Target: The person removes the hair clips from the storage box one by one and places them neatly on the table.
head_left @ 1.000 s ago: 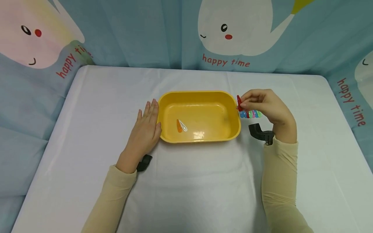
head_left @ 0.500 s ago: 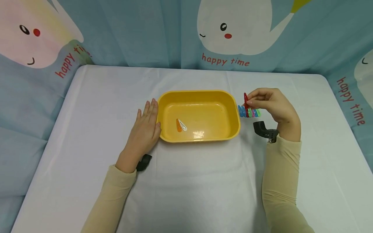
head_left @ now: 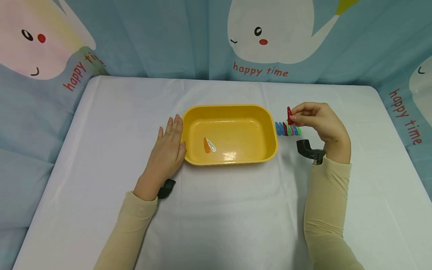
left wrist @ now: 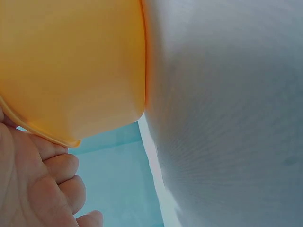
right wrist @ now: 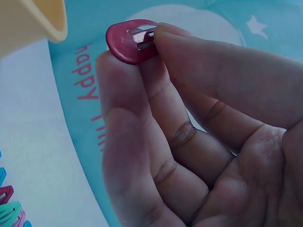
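Observation:
My right hand [head_left: 322, 118] pinches a red snap hair clip [head_left: 289, 115] between thumb and fingertips, raised above a row of colored hair clips [head_left: 280, 129] on the table. The right wrist view shows the red clip's metal underside [right wrist: 135, 40] toward the camera. My left hand [head_left: 165, 150] lies with straight fingers along the left side of a yellow basin [head_left: 229, 162], touching its rim. In the left wrist view, the fingers sit under that rim. Inside the basin rest an orange hair clip [head_left: 207, 145] and a white hair clip [head_left: 211, 145], side by side.
A white cloth [head_left: 229, 217] covers the table. Blue curtains with printed whales [head_left: 273, 33] hang behind the table's far edge and at its sides. The row of clips lies close against the basin's right side.
My right hand has moved to the right with the red hair clip, away from the basin's rim and over the row of clips. The left hand has stayed at the basin.

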`<action>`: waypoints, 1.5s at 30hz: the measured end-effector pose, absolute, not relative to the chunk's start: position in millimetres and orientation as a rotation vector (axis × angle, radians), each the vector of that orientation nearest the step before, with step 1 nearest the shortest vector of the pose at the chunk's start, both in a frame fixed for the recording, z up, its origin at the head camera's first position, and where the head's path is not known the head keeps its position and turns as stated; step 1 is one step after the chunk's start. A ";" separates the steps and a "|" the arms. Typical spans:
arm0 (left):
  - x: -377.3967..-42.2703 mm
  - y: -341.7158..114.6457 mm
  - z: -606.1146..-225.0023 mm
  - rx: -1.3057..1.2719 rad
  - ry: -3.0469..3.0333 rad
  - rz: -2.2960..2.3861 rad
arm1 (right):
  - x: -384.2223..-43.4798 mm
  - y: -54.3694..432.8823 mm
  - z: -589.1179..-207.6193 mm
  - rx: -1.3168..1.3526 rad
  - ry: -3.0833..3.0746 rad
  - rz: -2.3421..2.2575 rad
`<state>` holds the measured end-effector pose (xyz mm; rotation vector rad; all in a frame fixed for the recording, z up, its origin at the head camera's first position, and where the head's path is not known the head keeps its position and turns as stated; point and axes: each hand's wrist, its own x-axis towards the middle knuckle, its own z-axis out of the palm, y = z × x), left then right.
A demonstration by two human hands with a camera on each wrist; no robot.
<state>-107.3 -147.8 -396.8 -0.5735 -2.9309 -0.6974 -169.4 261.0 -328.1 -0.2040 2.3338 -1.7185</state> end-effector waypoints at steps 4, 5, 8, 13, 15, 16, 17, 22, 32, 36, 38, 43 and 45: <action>-107.1 -147.8 -397.2 -0.573 -2.931 -0.694 | -169.5 263.3 -330.0 -0.191 2.338 -1.715; -107.0 -147.7 -397.3 -0.572 -2.932 -0.694 | -169.7 263.9 -330.3 -0.189 2.335 -1.718; -107.0 -147.6 -397.3 -0.571 -2.930 -0.691 | -170.2 264.8 -330.7 -0.177 2.329 -1.720; -107.2 -147.5 -397.0 -0.575 -2.926 -0.689 | -170.5 266.2 -330.9 -0.160 2.315 -1.731; -107.1 -147.5 -397.2 -0.577 -2.926 -0.688 | -170.7 266.9 -331.4 -0.153 2.313 -1.737; -107.1 -147.5 -397.1 -0.576 -2.928 -0.687 | -170.7 267.2 -331.7 -0.150 2.313 -1.739; -107.0 -147.4 -397.0 -0.577 -2.928 -0.687 | -170.8 267.6 -331.9 -0.145 2.312 -1.742; -107.1 -147.3 -396.6 -0.572 -2.934 -0.683 | -171.0 268.8 -333.1 -0.122 2.324 -1.739; -107.4 -147.7 -396.9 -0.565 -2.940 -0.682 | -171.0 272.9 -334.9 -0.068 2.361 -1.710; -107.4 -147.5 -397.4 -0.566 -2.945 -0.677 | -171.0 276.7 -336.8 -0.040 2.383 -1.698; -107.1 -147.3 -397.3 -0.565 -2.947 -0.674 | -171.2 278.8 -338.0 -0.024 2.397 -1.689; -106.9 -147.4 -396.8 -0.567 -2.945 -0.675 | -171.2 283.9 -341.5 0.029 2.430 -1.652; -107.1 -147.3 -396.8 -0.568 -2.943 -0.674 | -171.0 285.9 -343.1 0.045 2.445 -1.630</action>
